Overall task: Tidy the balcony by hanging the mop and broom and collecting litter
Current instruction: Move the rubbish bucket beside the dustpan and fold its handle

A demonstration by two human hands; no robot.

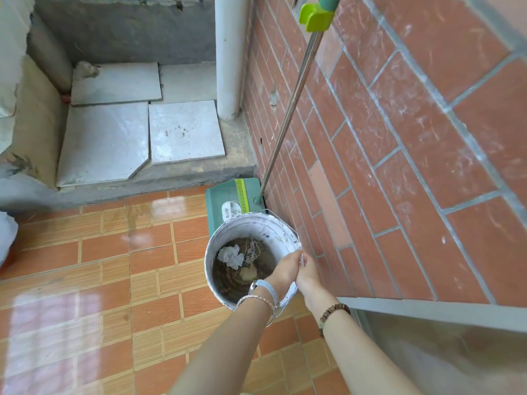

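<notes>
A white paint-stained bucket (228, 232) stands on the tiled floor beside the brick wall. Inside lie a crumpled white paper (230, 256), a bit of tangled string and brown dirt. My left hand (285, 269) and my right hand (306, 273) are both closed on the bucket's right rim, where its thin wire handle sits. Just behind the bucket a green dustpan (228, 195) rests on the floor, its metal pole (291, 109) leaning up along the wall to a lime-green clip (315, 17) near the top of the view.
A red brick wall (413, 138) runs along the right. A white pipe (229, 52) stands in the corner on a raised concrete ledge with grey slabs (128, 132). Orange floor tiles (99, 280) stretch to the left. A glass-and-metal frame (427, 306) is at lower right.
</notes>
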